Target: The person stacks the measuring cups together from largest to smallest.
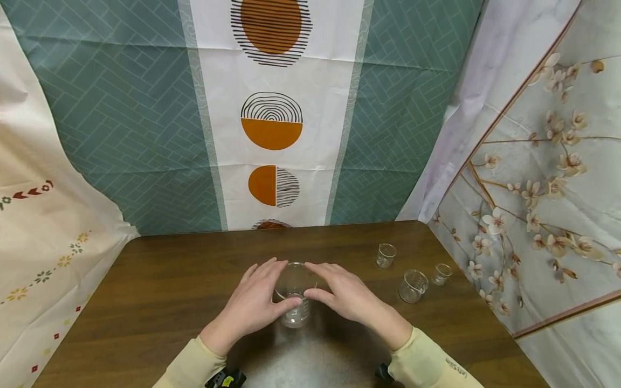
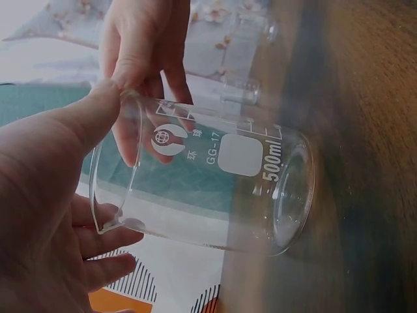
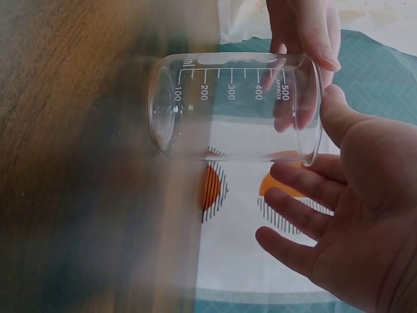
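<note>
A large clear glass beaker [image 1: 295, 312], marked 500 ml, is upright in front of me at the middle of the table, its base right at the tabletop. My left hand [image 1: 257, 299] curves round the left side of its rim, thumb on the near side and fingers on the far side. From the other side my right hand [image 1: 344, 293] holds the rim likewise, its thumb [image 3: 339, 114] at the glass edge. The right hand's outer fingers [image 3: 287, 251] spread away from the glass. White print shows on the beaker [image 2: 241, 156] in the left wrist view.
Three smaller glass beakers stand on the right of the brown wooden table [image 1: 160, 291]: one farther back [image 1: 385, 256], a wider one [image 1: 413, 288] and a small one [image 1: 441, 275] beside it. Patterned cloth [image 1: 145, 108] hangs behind the table and along both sides.
</note>
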A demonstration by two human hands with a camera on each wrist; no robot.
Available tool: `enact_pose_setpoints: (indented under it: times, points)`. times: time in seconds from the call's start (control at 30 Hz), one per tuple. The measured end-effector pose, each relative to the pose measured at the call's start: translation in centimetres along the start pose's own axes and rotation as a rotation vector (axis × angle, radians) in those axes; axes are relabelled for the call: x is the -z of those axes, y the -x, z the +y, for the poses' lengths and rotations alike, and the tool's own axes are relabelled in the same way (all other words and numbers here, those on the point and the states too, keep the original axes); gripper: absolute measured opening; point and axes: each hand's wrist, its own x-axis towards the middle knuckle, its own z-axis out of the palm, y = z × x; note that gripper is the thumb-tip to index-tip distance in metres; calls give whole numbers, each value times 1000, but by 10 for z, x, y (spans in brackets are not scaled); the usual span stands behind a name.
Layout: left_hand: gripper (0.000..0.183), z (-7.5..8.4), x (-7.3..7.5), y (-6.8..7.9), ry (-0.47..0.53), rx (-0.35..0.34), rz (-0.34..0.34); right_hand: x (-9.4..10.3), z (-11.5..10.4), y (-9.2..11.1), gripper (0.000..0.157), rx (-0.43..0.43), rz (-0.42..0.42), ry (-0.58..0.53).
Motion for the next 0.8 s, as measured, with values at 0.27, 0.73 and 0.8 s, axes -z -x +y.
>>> enact_pose_setpoints:
  times: [0.27,0.73,0.8]
  points:
    - [95,-1,-1,1,15,5,-27,-1,-1,2,66,-7,-13,-22]
    - [96,1,-3,2,4,6,-6,-2,-1,2,66,-12,-18,-55]
    - [96,1,-3,2,5,5,-4,-2,-1,3,66,-15,-20,-58]
